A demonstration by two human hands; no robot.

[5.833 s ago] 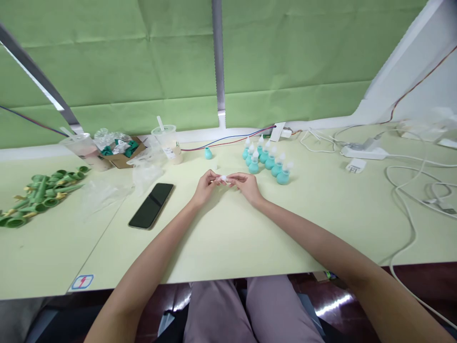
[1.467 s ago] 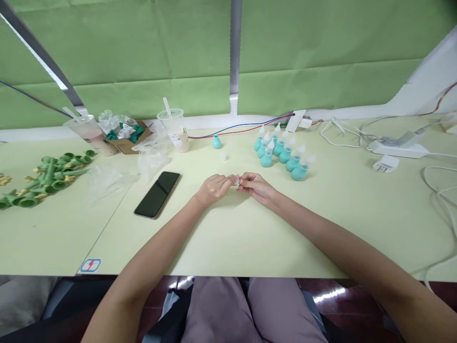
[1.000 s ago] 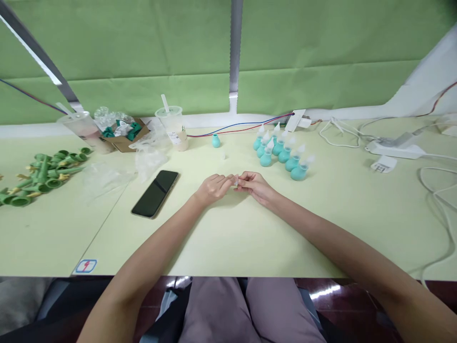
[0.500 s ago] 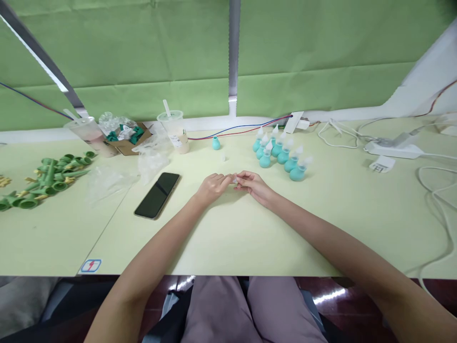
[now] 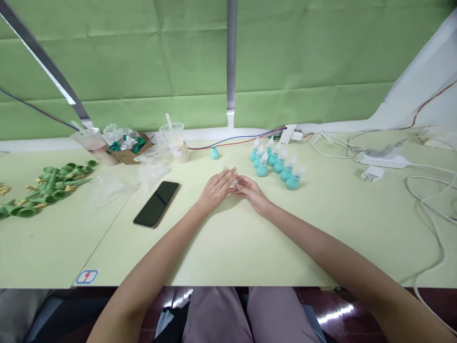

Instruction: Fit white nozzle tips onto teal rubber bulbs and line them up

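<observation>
Seeming to pinch a white piece (image 5: 234, 183), the right hand (image 5: 252, 193) has it beside the straight-fingered left hand (image 5: 215, 189).

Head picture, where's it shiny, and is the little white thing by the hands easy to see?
In the head view, bright glare streaks the dark red floor; also in the head view, the white piece between the left hand and right hand is too small and covered to make out clearly.

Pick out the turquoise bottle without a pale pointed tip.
The lone turquoise bottle, between the right-hand drink cup and the bottle cluster. It has no tip; every bottle in that cluster wears one.
</observation>
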